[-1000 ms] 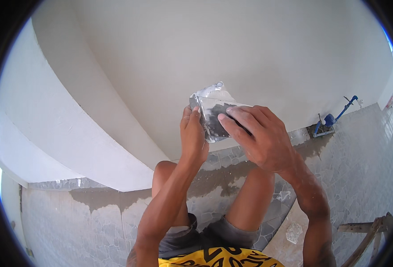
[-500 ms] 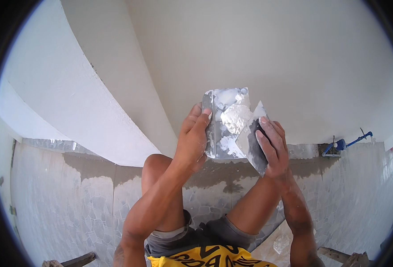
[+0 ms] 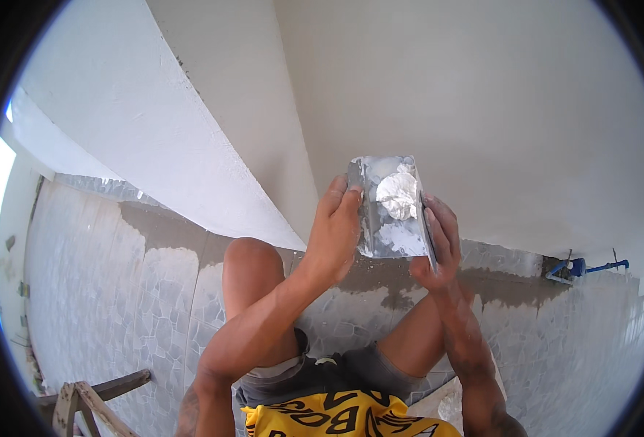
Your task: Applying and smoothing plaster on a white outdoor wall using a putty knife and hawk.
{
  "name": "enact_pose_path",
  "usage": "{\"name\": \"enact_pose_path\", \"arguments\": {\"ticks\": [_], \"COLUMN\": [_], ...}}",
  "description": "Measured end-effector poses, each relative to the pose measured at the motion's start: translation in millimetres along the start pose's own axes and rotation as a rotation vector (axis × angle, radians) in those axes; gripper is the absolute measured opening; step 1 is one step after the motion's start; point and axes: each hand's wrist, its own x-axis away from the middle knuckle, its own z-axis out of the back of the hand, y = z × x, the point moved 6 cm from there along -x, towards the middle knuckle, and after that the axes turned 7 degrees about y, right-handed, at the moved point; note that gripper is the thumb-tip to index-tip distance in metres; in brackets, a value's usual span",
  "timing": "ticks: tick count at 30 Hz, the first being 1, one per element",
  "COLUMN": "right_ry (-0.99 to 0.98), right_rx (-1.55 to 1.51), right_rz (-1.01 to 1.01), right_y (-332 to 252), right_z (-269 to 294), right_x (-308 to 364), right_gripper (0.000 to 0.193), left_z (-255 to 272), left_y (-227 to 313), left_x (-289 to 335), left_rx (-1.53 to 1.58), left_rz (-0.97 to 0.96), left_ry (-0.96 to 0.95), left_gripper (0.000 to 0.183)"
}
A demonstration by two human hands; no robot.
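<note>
My left hand point(image 3: 334, 237) is closed on the left edge of a flat metal plastering trowel point(image 3: 366, 231), with its thumb over the top. White putty point(image 3: 397, 195) sits in a thick lump on the plate, and a thinner smear lies lower down. My right hand point(image 3: 444, 240) grips a second flat trowel blade point(image 3: 427, 237), turned nearly edge-on along the plate's right side. Whether that blade touches the plate is hard to tell. Both hands are held out in front of me, above my bent knees.
A smooth white wall point(image 3: 468, 95) rises ahead, with a slanting white beam-like surface point(image 3: 183, 138) at the left. Blue pipe fittings point(image 3: 577, 267) stick out low at the right. Below is stone-patterned tile point(image 3: 165, 306); a wooden trestle point(image 3: 67, 408) stands at lower left.
The right-hand trowel has turned from lying broad-side over the plate to edge-on at its right side. The putty lump looks more gathered. My view has shifted leftward.
</note>
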Motion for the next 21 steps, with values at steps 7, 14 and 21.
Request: {"name": "enact_pose_path", "arguments": {"ticks": [7, 14, 21], "right_ry": [-0.08, -0.154, -0.245], "right_rx": [-0.064, -0.039, 0.004], "right_rz": [-0.06, -0.084, -0.243], "right_y": [-6, -11, -2], "right_z": [-15, -23, -18], "right_x": [6, 9, 16], "right_gripper": [0.051, 0.05, 0.059], "left_z": [8, 24, 21], "left_y": [4, 1, 27], "left_x": [1, -6, -10], "left_rx": [0.053, 0.05, 0.013], "left_rz": [0.118, 0.147, 0.12], "left_ry": [0.014, 0.01, 0.007], "left_gripper": [0.033, 0.035, 0.034]}}
